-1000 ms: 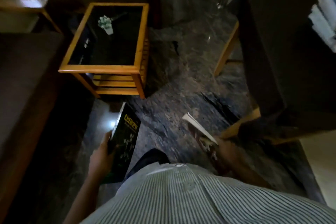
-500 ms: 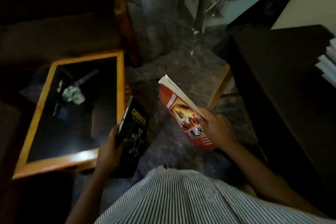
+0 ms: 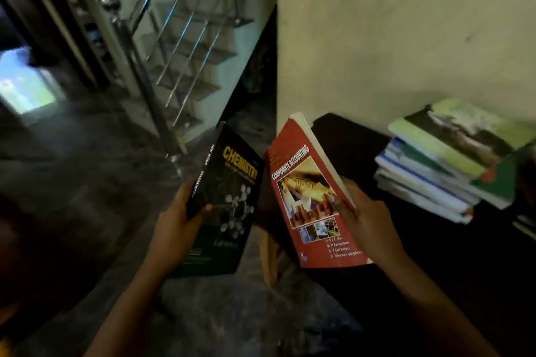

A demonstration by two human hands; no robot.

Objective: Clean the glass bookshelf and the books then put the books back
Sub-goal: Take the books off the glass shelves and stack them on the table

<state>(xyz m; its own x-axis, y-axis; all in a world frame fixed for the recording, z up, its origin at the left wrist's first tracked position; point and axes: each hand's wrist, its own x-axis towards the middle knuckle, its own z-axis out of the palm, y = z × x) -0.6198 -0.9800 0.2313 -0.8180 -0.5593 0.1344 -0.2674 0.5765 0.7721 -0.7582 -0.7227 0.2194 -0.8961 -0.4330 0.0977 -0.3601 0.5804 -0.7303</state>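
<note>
Left hand (image 3: pixel 174 229): closed round the lower spine edge of a black glossy book with yellow "CHEMISTRY" lettering (image 3: pixel 232 197). Thumb laid across the front cover, fingers hidden behind. Book held in the air, front cover up, top end tilted away from the body, above a dark mottled stone floor (image 3: pixel 87 182).

Right hand (image 3: pixel 368 223): closed on the right-hand page edge of a red paperback titled "CORPORATE ACCOUNTING" (image 3: pixel 307 200). Thumb tip pressed on the cover picture, remaining fingers behind the back cover. Paperback raised, front cover up, top end away from the body. Just beside the black book and apparently not touching it, as far as the dim view allows.

Right of the paperback: dark flat-topped table (image 3: pixel 362 148) against a pale plastered wall (image 3: pixel 406 23). On the table's far right: untidy stack of thin books with white, blue and green edges (image 3: pixel 429 177), well apart from both hands.

Upper left: polished steel stair railing (image 3: pixel 136 61) with slanted bars, grey steps behind.
</note>
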